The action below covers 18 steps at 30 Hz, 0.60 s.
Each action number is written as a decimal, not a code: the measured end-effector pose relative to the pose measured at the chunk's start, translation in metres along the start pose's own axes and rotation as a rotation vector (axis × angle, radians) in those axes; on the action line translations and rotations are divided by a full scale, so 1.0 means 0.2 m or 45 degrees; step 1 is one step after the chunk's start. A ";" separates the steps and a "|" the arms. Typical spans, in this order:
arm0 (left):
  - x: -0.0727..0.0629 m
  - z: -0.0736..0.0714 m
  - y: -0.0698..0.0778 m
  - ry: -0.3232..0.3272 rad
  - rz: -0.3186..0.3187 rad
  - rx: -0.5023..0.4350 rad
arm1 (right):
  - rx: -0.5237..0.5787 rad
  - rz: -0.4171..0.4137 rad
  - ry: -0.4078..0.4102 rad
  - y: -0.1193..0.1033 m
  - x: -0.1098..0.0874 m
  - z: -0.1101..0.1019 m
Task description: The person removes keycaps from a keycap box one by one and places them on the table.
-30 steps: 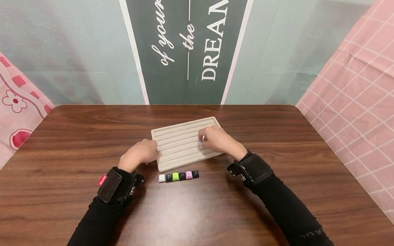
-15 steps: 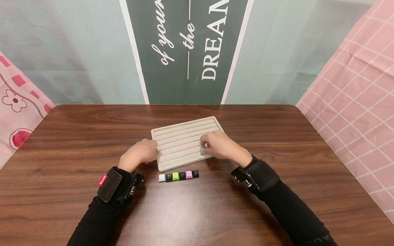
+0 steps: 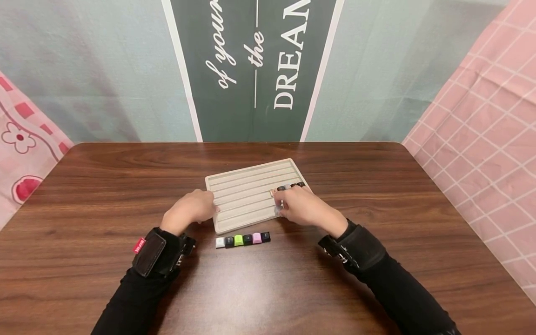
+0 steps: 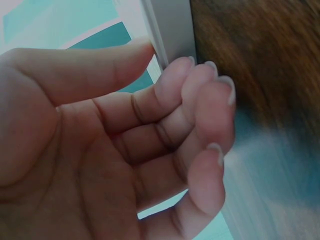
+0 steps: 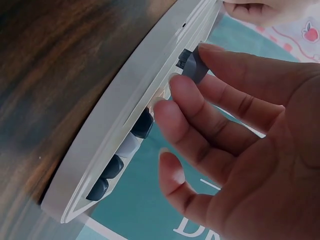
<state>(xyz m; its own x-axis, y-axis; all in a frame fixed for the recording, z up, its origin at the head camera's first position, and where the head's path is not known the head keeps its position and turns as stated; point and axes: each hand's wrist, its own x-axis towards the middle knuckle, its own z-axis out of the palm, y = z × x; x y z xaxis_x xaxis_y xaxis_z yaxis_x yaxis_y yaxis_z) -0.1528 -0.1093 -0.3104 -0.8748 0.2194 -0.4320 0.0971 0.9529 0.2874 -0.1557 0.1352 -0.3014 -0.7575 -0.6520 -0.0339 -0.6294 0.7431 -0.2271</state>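
While my left grip (image 3: 193, 206) holds the tray (image 3: 240, 197) by its left edge, my right grip (image 3: 304, 204) pinches the gray keycap (image 5: 196, 69) between thumb and fingers, at the tray's near side.

Tray (image 3: 240, 195): on the table (image 3: 247, 302), mid-width, toward the far side.
Left hand (image 3: 193, 206): at the tray's left edge, touching.
Right hand (image 3: 304, 204): over the tray's near right part.
Held keycap (image 5: 196, 69): in the right hand.
Tray keycaps (image 3: 287, 187): inside, right end, just beyond the right hand.
Keycap row (image 3: 243, 240): on the table, near side of the tray.
Backdrop (image 3: 253, 111): behind the table.
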 end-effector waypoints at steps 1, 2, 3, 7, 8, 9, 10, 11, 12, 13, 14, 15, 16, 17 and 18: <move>0.00 0.00 0.00 -0.002 -0.002 0.001 | 0.002 -0.005 0.000 0.00 0.00 0.00; 0.00 0.00 0.00 -0.002 0.000 0.006 | 0.005 -0.008 -0.002 0.00 -0.01 0.01; 0.00 0.00 0.00 -0.003 0.000 0.007 | 0.006 -0.011 -0.004 0.00 -0.01 0.01; -0.01 -0.01 0.00 -0.015 0.005 0.011 | 0.005 -0.028 -0.014 -0.01 -0.03 0.02; -0.01 -0.01 0.01 -0.018 0.004 0.013 | 0.002 -0.033 -0.015 -0.02 -0.03 0.02; -0.01 -0.01 0.01 -0.023 -0.001 0.013 | -0.004 -0.038 -0.014 -0.02 -0.04 0.02; -0.01 -0.01 0.01 -0.023 -0.009 0.014 | -0.009 -0.042 -0.014 -0.02 -0.04 0.02; -0.02 -0.02 0.02 -0.025 -0.010 0.016 | -0.012 -0.042 -0.014 -0.02 -0.04 0.03; -0.02 -0.02 0.02 -0.026 -0.014 0.016 | -0.016 -0.042 -0.014 -0.02 -0.05 0.03; -0.02 -0.02 0.02 -0.028 -0.016 0.016 | -0.017 -0.035 -0.018 -0.03 -0.05 0.03; -0.02 -0.02 0.02 -0.029 -0.022 0.011 | -0.017 -0.032 -0.020 -0.03 -0.05 0.03; -0.02 -0.02 0.02 -0.029 -0.021 0.010 | -0.014 -0.025 -0.023 -0.03 -0.06 0.03; -0.01 -0.01 0.02 -0.024 -0.016 0.011 | -0.011 -0.020 -0.025 -0.03 -0.06 0.04; -0.01 -0.01 0.01 -0.023 -0.008 0.011 | -0.008 -0.011 -0.030 -0.03 -0.06 0.04; -0.01 -0.01 0.01 -0.018 -0.002 0.011 | -0.003 -0.003 -0.034 -0.04 -0.07 0.04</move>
<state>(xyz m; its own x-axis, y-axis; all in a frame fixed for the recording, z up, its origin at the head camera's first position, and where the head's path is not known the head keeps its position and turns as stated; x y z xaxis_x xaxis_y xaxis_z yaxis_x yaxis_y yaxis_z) -0.1517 -0.1084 -0.3068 -0.8681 0.2211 -0.4445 0.1002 0.9550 0.2792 -0.1398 0.1370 -0.3071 -0.7510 -0.6576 -0.0596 -0.6318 0.7419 -0.2246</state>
